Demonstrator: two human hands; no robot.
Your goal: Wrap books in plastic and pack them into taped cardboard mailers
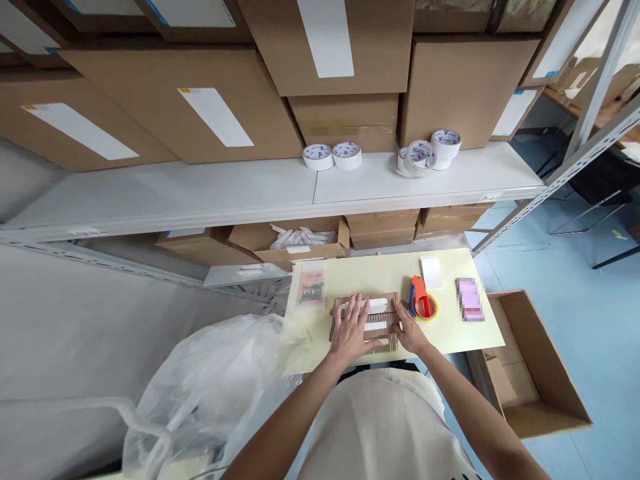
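Observation:
A small flat cardboard box (pixel 373 301) with white items showing in it lies on the pale yellow table (pixel 380 273). My left hand (pixel 350 328) rests flat on its left half, fingers stretched out and spread. At the box's right edge is my right hand (pixel 407 330), fingers extended against the cardboard. An orange tape dispenser (pixel 423 301) stands just right of my right hand.
A white card (pixel 431 272), a pink pack (pixel 470 300) and a small printed packet (pixel 311 290) lie on the table. An open carton (pixel 530 373) sits on the floor at right. A clear plastic bag (pixel 210 387) bulges at left. Tape rolls (pixel 333 155) and stacked cartons fill the shelf behind.

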